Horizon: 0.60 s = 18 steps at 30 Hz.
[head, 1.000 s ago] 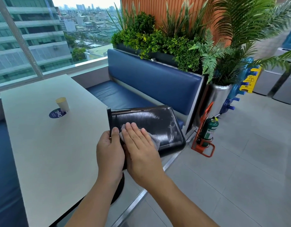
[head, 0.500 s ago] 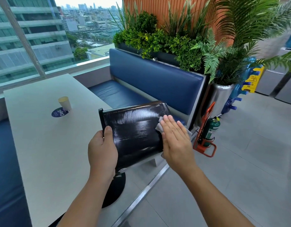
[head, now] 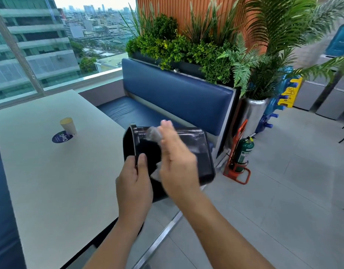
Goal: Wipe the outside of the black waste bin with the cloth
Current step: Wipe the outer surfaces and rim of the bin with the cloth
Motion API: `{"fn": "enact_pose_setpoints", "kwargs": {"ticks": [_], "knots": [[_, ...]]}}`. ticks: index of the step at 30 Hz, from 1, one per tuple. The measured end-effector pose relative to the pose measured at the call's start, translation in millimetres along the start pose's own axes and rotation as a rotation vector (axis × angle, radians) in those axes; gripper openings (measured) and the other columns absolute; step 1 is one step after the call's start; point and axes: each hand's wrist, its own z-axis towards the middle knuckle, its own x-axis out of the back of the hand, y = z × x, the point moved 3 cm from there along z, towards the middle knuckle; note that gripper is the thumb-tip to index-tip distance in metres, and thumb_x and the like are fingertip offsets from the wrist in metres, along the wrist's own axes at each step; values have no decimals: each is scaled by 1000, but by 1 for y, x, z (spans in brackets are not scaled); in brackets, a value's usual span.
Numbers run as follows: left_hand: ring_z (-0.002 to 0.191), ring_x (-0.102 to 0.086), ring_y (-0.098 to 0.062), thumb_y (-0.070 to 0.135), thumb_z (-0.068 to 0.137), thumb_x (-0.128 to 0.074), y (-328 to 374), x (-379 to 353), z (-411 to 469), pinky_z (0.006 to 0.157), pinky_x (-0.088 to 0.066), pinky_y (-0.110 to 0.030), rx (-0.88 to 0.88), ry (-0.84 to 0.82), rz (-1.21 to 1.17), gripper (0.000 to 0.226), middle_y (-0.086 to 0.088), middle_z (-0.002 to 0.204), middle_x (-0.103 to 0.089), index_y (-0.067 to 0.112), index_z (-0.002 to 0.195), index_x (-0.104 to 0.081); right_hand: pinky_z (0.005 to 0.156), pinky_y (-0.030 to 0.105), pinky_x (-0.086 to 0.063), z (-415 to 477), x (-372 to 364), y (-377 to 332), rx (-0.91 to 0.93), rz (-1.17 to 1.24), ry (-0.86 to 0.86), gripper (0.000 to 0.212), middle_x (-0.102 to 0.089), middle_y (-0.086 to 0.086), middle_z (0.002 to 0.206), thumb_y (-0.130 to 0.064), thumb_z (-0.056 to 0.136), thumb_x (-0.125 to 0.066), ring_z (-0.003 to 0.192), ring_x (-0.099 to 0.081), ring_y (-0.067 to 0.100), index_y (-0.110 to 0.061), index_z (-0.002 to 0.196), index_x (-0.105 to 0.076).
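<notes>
The glossy black waste bin [head: 199, 152] is held on its side in the air beside the table edge, its open rim facing left. My left hand [head: 133, 183] grips that rim, thumb on the outside. My right hand [head: 177, 162] lies flat on the bin's side near the rim, blurred by motion, pressing a pale grey cloth [head: 152, 133] against it. Parts of the cloth stick out above and below my fingers; the remainder is hidden under my palm.
A white table [head: 51, 181] lies to the left with a paper cup [head: 68, 125] on a round blue sticker. A blue bench [head: 167, 98] with planters runs behind. A green fire extinguisher [head: 243, 152] in an orange stand sits on the tiled floor to the right.
My right hand slid the cloth out to the bin's far end, then back to the rim end. The bin has turned, so its rim now shows more edge-on.
</notes>
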Motion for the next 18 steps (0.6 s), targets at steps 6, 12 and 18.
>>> {"fn": "enact_pose_setpoints", "kwargs": {"ticks": [6,12,18], "knots": [[68,-56,-17,35,112,-48,-8,4,3,56,-43,-21,18,-16,-45,42,4,75,-66,12,79,-59,129,39,-15,-12,-31,7,12,-183,-269,51,-40,9,163,-27,108,-33,156,-26,19,-6,151,-49],[59,-44,-12,34,111,-51,-8,16,5,53,-37,-21,0,-29,-36,42,-9,68,-54,11,76,-56,127,50,-22,-16,-22,19,155,-385,-237,48,-34,11,165,-22,110,-37,157,-24,23,-4,154,-44],[59,-37,-9,38,111,-51,-5,26,11,54,-31,-23,7,1,-59,49,-7,63,-39,4,75,-48,129,46,-19,-13,9,52,46,-455,-221,49,-33,8,166,-23,111,-33,157,-24,21,-8,157,-39]]}}
